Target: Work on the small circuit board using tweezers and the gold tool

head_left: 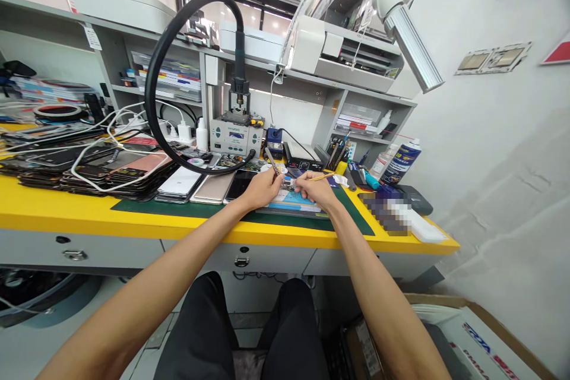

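My left hand [263, 189] is closed on a slim grey pen-shaped tool [271, 160], which points up and away from me. My right hand [315, 190] pinches a thin yellow stick-like tool [323, 176] that lies slantwise across the fingers. Both hands rest close together over a blue-and-white work pad [296, 199] on the dark green mat [351, 218]. Small parts between the fingertips are too tiny to make out. Beside my left hand lie a dark-screened phone [240, 184], a gold phone [212, 187] and a white phone [179, 181].
Stacked phones [133, 169] and white cables [95, 142] cover the left of the yellow bench [146, 222]. A hot-air station [236, 138] with a looping black hose [151, 83] stands behind. A spray can [402, 161] is at right; a lamp [414, 41] hangs above.
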`<state>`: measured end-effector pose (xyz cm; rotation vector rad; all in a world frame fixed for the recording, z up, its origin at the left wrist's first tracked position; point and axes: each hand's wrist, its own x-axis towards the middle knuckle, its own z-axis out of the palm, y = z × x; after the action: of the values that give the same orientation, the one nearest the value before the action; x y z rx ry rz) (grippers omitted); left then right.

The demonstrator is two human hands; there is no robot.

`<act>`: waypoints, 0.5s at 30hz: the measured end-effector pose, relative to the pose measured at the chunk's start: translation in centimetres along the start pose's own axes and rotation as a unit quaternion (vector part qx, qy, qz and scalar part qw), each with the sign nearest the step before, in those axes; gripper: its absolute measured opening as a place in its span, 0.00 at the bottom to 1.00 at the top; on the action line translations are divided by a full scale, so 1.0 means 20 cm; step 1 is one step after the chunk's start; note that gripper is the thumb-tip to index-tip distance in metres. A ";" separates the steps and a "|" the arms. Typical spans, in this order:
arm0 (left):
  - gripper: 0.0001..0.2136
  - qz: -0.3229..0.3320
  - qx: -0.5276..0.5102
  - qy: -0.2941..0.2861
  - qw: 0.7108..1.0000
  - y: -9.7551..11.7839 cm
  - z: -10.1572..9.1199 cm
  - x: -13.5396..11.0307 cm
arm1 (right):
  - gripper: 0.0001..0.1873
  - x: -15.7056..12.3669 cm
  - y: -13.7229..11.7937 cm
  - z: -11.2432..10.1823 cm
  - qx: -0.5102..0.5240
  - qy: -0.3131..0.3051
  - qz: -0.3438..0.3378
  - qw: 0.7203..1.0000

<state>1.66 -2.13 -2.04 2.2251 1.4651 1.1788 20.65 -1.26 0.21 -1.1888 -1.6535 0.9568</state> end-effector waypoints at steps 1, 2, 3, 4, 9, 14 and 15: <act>0.13 0.000 0.000 0.001 1.000 0.00 0.00 0.00 | 0.08 0.00 0.00 0.00 0.000 0.000 0.000 1.000; 0.13 0.000 0.001 0.001 1.000 0.00 0.00 0.00 | 0.08 0.00 0.00 0.00 -0.001 0.000 -0.001 1.000; 0.13 0.001 0.001 0.001 1.000 0.00 0.00 0.00 | 0.08 0.00 0.00 0.00 -0.001 -0.001 -0.001 1.000; 0.13 0.001 0.001 0.000 1.000 0.00 0.00 0.00 | 0.08 0.00 0.00 0.00 -0.002 -0.001 -0.002 1.000; 0.12 0.008 0.003 0.000 1.000 0.01 -0.01 0.00 | 0.09 0.01 0.01 0.00 -0.010 0.003 -0.005 1.000; 0.12 0.011 0.004 0.003 1.000 0.00 0.00 0.00 | 0.08 0.00 0.01 0.01 -0.017 0.017 -0.009 1.000; 0.12 0.012 0.004 0.004 1.000 0.00 0.00 0.00 | 0.08 0.00 0.01 0.01 -0.019 0.021 -0.010 1.000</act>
<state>1.66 -2.12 -2.17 2.2525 1.4509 1.1919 20.50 -1.18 -0.06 -1.2084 -1.6542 0.8868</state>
